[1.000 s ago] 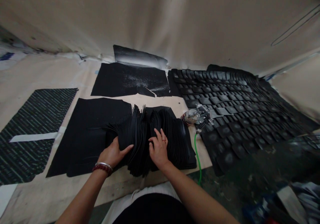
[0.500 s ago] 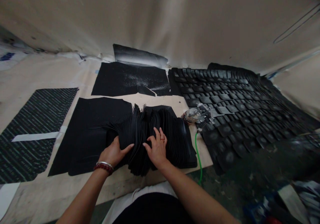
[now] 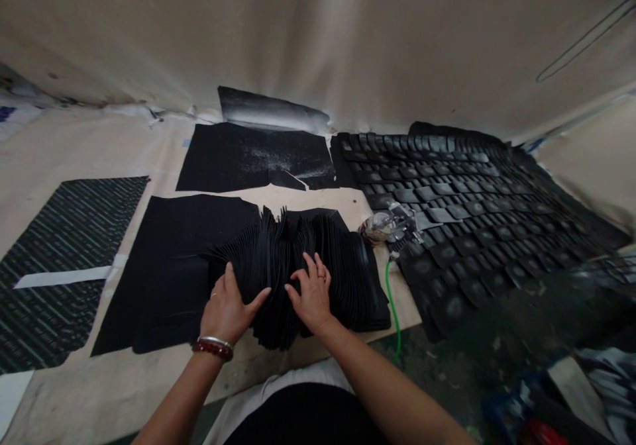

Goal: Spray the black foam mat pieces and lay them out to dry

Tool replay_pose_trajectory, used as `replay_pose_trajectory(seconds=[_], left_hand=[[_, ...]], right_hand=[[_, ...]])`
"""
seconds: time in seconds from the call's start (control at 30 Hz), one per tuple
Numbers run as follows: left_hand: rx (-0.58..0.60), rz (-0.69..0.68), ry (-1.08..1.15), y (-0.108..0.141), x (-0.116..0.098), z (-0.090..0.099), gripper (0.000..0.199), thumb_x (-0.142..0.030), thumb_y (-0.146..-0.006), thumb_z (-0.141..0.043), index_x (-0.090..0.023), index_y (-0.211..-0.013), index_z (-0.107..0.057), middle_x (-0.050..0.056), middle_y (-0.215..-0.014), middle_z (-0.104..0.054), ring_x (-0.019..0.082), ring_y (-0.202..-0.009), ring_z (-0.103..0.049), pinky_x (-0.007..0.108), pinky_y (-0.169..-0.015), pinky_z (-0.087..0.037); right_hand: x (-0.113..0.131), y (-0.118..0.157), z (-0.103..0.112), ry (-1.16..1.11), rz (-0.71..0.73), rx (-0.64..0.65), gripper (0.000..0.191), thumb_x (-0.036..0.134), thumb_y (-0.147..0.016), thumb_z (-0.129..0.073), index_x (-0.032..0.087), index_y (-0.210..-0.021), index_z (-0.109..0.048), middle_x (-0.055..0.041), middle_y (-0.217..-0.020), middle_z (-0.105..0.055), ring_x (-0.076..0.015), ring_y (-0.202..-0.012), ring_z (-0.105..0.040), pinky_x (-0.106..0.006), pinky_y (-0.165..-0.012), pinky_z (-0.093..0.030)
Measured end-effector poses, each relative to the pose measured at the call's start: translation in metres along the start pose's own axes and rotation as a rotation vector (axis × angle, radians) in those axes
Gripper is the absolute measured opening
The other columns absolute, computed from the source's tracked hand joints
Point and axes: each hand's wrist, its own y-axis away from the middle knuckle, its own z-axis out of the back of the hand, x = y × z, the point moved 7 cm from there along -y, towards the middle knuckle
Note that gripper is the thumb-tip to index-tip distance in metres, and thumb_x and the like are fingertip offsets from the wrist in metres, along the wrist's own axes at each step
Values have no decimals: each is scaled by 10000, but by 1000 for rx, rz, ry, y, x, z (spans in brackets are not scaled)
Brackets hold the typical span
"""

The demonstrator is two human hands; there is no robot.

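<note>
A thick stack of thin black sheets (image 3: 330, 266) stands fanned on edge in front of me, its leaves bunched in ridges. My left hand (image 3: 229, 309) rests against the stack's left part, thumb stretched to the right and fingers spread. On the middle of the stack lies my right hand (image 3: 312, 296), its fingers apart and its fingertips touching the sheet edges. Beneath and left of the stack is a flat black sheet (image 3: 149, 279). What the sheets are made of, I cannot tell.
A spray gun (image 3: 392, 223) with a green hose (image 3: 392, 306) lies right of the stack. Beyond it, rows of overlapping black pieces (image 3: 472, 226) cover the right side. Another black sheet (image 3: 213, 157) lies behind; a striped dark sheet (image 3: 74, 233) with a white strip (image 3: 62, 276) is at left.
My left hand has shifted slightly down and toward the right, and its fingers point more upward along the stack. My right hand has hardly moved. The view has turned a little.
</note>
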Motion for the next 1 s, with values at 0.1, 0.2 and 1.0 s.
replay_pose_trajectory(seconds=[0.1, 0.2, 1.0], left_hand=[[-44, -33, -76, 10, -16, 1, 1020, -689, -630, -412, -74, -1382, -103, 255, -1323, -307, 362, -1135, -402, 445, -884, -330], [-38, -35, -141, 15, -23, -3, 1002, -670, -618, -452, -108, -1384, -134, 252, -1353, -253, 372, -1156, -368, 476, -918, -271], [-39, -69, -156, 13, -14, -7, 917, -663, -667, -422, -140, -1380, -180, 236, -1379, -227, 376, -1160, -356, 474, -909, -283]], right_hand=[[2, -1, -1, -15, -6, 1, 156, 291, -736, -620, 229, -857, -544, -51, -1366, -294, -234, -1299, -89, -452, -1021, -146], [4, -1, -2, -30, -5, 7, 147, 252, -726, -615, 225, -853, -544, -51, -1365, -293, -228, -1299, -88, -445, -1020, -148], [13, 1, -7, 21, 35, 41, 168, 357, -791, -553, 204, -855, -580, -11, -1387, -288, -224, -1300, -97, -465, -1027, -145]])
